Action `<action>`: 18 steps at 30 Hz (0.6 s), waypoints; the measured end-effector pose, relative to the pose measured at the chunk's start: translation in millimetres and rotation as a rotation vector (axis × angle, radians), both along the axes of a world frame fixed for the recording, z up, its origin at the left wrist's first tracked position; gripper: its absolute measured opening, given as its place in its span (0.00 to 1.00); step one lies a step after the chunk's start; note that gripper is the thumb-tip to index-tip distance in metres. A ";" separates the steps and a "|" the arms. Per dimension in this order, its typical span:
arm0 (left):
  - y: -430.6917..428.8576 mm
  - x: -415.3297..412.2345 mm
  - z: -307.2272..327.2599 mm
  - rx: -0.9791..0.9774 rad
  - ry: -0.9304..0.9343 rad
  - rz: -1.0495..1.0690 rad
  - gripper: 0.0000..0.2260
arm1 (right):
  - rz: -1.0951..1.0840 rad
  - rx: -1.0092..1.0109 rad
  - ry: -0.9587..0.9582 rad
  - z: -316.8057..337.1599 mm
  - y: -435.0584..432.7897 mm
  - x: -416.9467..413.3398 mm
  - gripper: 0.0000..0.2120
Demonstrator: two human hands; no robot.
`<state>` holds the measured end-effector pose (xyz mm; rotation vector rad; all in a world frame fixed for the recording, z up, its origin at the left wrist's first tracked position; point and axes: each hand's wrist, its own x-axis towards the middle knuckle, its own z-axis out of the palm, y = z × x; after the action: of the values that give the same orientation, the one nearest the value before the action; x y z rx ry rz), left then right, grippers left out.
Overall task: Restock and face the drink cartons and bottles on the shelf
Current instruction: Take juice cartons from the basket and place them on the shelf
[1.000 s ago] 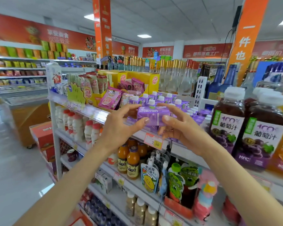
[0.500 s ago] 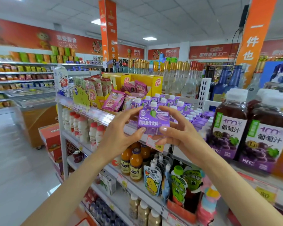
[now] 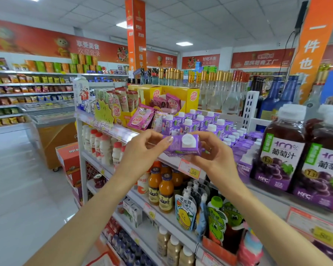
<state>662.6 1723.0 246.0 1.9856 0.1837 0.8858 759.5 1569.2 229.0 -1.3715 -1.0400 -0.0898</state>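
A small purple drink carton (image 3: 183, 145) with a white screw cap is held between both hands in front of the top shelf, tipped so its cap faces me. My left hand (image 3: 142, 150) pinches its left end; my right hand (image 3: 213, 154) grips its right end. Behind it, several matching purple cartons (image 3: 198, 121) stand in rows on the top shelf (image 3: 123, 132). Large grape juice bottles (image 3: 279, 148) with white caps stand to the right.
Pink snack pouches (image 3: 140, 119) and yellow boxes (image 3: 183, 95) sit left of the cartons. Glass bottles (image 3: 215, 89) line the back. Lower shelves hold orange juice bottles (image 3: 164, 191), white milk bottles (image 3: 104, 148) and spouted pouches (image 3: 186, 210). A price tag (image 3: 189, 168) hangs below my hands. The aisle floor lies to the left.
The carton has been turned in my hands: its printed front faced me before, now its capped top does. Both hands stay on it near the shelf edge.
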 end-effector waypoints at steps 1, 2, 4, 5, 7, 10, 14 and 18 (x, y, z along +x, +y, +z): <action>-0.6 -0.6 0.2 -0.005 0.006 0.010 0.17 | -0.009 0.014 -0.005 -0.4 1.1 0.0 0.21; -1.2 -1.4 0.2 -0.004 0.000 0.019 0.18 | -0.014 0.024 -0.005 -0.7 2.0 0.7 0.21; -2.4 -1.8 1.1 0.019 -0.039 0.036 0.12 | -0.025 0.034 -0.015 0.0 2.9 0.9 0.20; -2.2 -1.2 1.4 0.034 -0.056 0.046 0.08 | -0.033 0.036 -0.022 0.1 3.1 1.3 0.20; -0.8 0.6 1.6 0.057 -0.065 0.057 0.06 | -0.045 0.045 -0.035 0.0 3.2 1.8 0.21; 1.4 2.8 0.0 0.053 -0.062 0.037 0.06 | -0.073 0.052 -0.063 -1.1 3.4 2.8 0.23; 1.6 6.6 -4.5 0.028 -0.068 0.006 0.07 | -0.102 0.092 -0.075 -4.0 4.8 2.7 0.23; -0.2 9.3 -8.7 -0.024 -0.073 -0.028 0.08 | -0.141 0.173 -0.109 -9.2 5.2 2.1 0.21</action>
<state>671.9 1722.8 237.2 1.9264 0.1236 0.9321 761.6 1574.4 219.8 -1.2918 -1.0008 -0.3550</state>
